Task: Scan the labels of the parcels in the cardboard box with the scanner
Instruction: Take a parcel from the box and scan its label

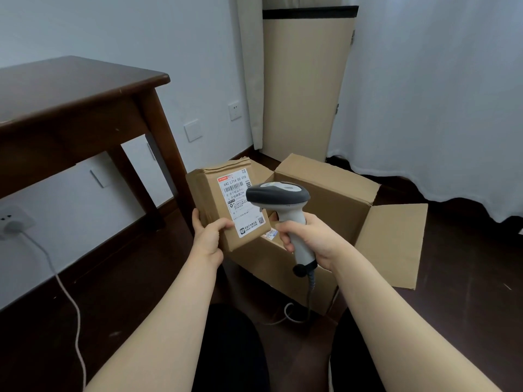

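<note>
Left hand [209,236] is gripping parcel [226,202] by its lower corner | parcel is likely handling light, stiff | right hand [308,236] fingers [284,230] are clenching scanner [278,193] grip, centre frame, aiming at label [243,205].

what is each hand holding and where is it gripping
The left hand holds a parcel by its lower left corner. The right hand grips the scanner by its handle.
</note>
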